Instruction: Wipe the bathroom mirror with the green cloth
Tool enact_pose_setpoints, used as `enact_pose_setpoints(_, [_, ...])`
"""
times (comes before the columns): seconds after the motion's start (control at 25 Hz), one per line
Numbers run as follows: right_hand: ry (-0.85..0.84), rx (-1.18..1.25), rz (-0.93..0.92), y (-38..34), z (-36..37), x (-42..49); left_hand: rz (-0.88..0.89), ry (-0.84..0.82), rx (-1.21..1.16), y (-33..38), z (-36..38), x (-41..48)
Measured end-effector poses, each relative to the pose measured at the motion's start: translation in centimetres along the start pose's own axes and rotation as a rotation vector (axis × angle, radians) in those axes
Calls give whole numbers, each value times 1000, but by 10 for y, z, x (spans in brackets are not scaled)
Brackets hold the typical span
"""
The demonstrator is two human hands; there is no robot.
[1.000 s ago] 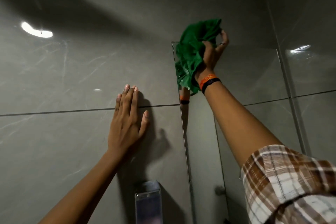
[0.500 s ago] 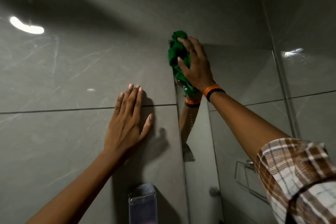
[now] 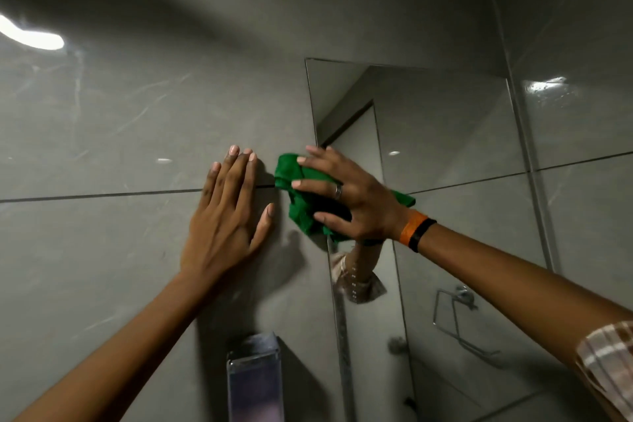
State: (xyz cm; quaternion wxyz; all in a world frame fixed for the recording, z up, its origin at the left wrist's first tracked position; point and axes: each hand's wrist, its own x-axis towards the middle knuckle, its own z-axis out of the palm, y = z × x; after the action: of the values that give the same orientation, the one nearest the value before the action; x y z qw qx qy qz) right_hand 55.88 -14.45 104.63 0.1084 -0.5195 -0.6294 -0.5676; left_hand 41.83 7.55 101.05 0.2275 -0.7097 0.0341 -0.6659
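Wall: grey glossy tiles (image 3: 102, 120) fill my view, with one dark grout line running across at hand height and a bright light glare at upper left.
Mirror: I see the bathroom mirror (image 3: 445, 134) fixed flat to the tiles on the right; its left edge runs down just right of centre.
Cloth: the green cloth (image 3: 301, 205) is bunched up and lies over the mirror's left edge, part on glass, part on tile.
Right hand: my right hand (image 3: 349, 202) presses flat on the cloth with fingers spread wide, a ring on one finger; the cloth shows beneath and between the fingers.
Wrist: an orange band (image 3: 412, 228) and a black band (image 3: 423, 233) sit side by side on the right wrist.
Left hand: my left hand (image 3: 226, 219) lies palm-flat on the tile, fingers together and pointing up, empty, just left of the cloth and not touching it.
Sleeve: a plaid sleeve (image 3: 606, 363) shows at lower right.
Below: a clear dispenser (image 3: 255, 380) is mounted on the wall under the hands.
Reflection: a metal holder (image 3: 459, 319) shows in the glass.
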Motion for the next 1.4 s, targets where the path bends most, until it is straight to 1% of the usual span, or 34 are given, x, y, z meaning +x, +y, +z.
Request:
enact_pose_setpoints(0.16, [-93,56,-101,-36,16,-54,36,-10,7,4,1,-2])
enact_pose_setpoints(0.4, [-181,84,-208,-80,35,-127,26,-33,-29,10,0,-5])
enact_pose_setpoints(0.52, [-245,-12,-220,-99,39,-168,15,-64,-37,11,-2,-7])
enact_pose_setpoints(0.64, [-271,-221,-159,-113,36,-195,17,-78,-32,12,-3,-6])
enact_pose_setpoints(0.72, [-228,-334,-48,-129,36,-204,37,-84,-19,12,-3,-7])
enact_pose_setpoints(0.8, [-144,-390,103,-150,38,-210,59,-104,-13,13,-3,-8])
enact_pose_setpoints(0.88, [-108,-418,241,-173,45,-213,82,-117,-13,15,-2,-8])
enact_pose_setpoints(1.0, [-91,-282,530,-207,60,-212,103,-122,-19,14,-3,-9])
enact_pose_setpoints(1.08, [-52,-208,690,-220,63,-207,107,-122,-26,14,-3,-9])
enact_pose_setpoints(1.16, [17,-232,801,-227,60,-198,111,-124,-43,15,-2,-10])
enact_pose_setpoints(1.24, [126,-257,876,-235,59,-189,112,-128,-49,15,-2,-10])
enact_pose_setpoints(1.28, [186,-224,929,-241,61,-185,112,-130,-49,15,-2,-10])
enact_pose_setpoints(1.4, [388,46,1127,-262,73,-170,112,-122,-53,16,-2,-10])
